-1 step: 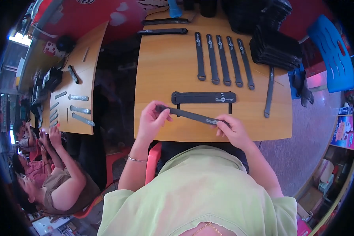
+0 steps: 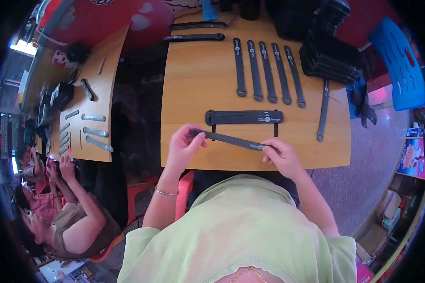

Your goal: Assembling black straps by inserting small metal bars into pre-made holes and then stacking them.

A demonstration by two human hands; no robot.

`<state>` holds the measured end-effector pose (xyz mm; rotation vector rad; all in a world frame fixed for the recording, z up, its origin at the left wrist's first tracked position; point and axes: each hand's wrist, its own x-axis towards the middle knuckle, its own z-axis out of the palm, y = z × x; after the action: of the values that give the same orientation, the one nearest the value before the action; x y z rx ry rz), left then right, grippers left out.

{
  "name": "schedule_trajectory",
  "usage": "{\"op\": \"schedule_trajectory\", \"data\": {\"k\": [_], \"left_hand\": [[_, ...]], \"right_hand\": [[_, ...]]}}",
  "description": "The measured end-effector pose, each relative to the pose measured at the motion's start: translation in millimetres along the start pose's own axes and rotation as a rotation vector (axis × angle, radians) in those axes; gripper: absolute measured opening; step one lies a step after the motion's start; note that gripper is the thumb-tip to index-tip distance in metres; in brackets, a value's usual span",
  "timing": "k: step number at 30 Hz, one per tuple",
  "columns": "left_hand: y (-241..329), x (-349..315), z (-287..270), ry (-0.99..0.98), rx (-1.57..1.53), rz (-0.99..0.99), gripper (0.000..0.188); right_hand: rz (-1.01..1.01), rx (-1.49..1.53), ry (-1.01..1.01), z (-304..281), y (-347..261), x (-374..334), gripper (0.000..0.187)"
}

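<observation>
Strap (image 2: pixel 233 139), one, black, stretched between both hands just above the near edge of the wooden table (image 2: pixel 193 89). Left hand (image 2: pixel 183 147) pinches its left end with closed fingers; right hand (image 2: pixel 282 158) grips the right end. Just beyond it on the table: one wider black band (image 2: pixel 244 117). Farther back: five black straps (image 2: pixel 267 70) in a row. Right of those: one stack of black straps (image 2: pixel 330 59).
</observation>
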<state>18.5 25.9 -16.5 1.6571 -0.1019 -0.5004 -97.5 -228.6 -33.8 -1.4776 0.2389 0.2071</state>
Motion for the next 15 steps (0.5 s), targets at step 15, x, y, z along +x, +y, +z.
{"op": "schedule_trajectory", "data": {"k": [15], "left_hand": [[-18, 28, 10, 0.021, -0.004, -0.062, 0.013]], "right_hand": [[-0.097, -0.063, 0.405, -41, 13, 20, 0.017]]}}
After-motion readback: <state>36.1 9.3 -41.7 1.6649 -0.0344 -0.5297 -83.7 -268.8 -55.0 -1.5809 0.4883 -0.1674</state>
